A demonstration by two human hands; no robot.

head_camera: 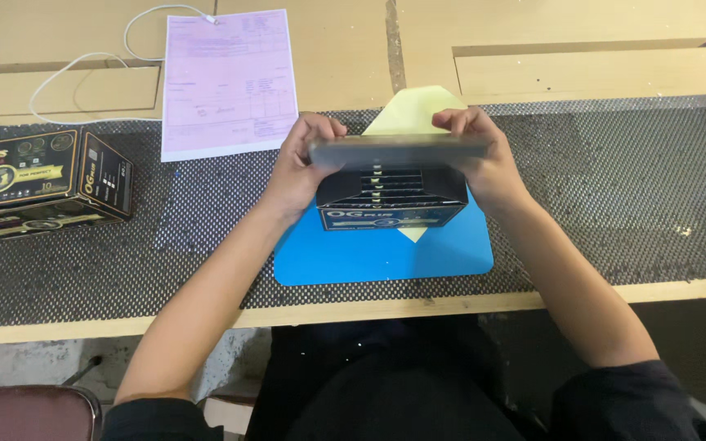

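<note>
Head view, single frame. I log from largest to smallest.

Counter [582, 49]: light wood, with a dark dotted mat [614, 204] laid across its near half. Its far edge and both ends run out of frame, so I cannot see its full extent.

Pink form sheet [229, 82]: lies flat at upper left, partly on bare wood, its lower edge over the mat. The print is too small for me to make out.

Blue pad [386, 257]: flat on the mat at centre. Its upper part is hidden behind the box and hands.

Black carton [38, 180]: sits on the mat at far left, well apart from the hands; its left side is cut off by the frame.

Small dark box [391, 200]: stands on the blue pad at centre, between both hands. The lid or flap [398, 151] is seen edge-on as a grey band, and I cannot tell whether it is hinged or loose. Dark stacked items show inside (what kind is unclear).

Yellow sheet [412, 110]: pokes up behind the box, and a small tip shows below it; the middle is hidden.

Left hand [300, 167]: fingers closed on the left end of the flap, thumb side against the box.

Right hand [484, 159]: fingers curled on the right end of the flap, palm against the box side.

White cable [83, 61]: loops over the wood at upper left; one end is out of view.
</note>
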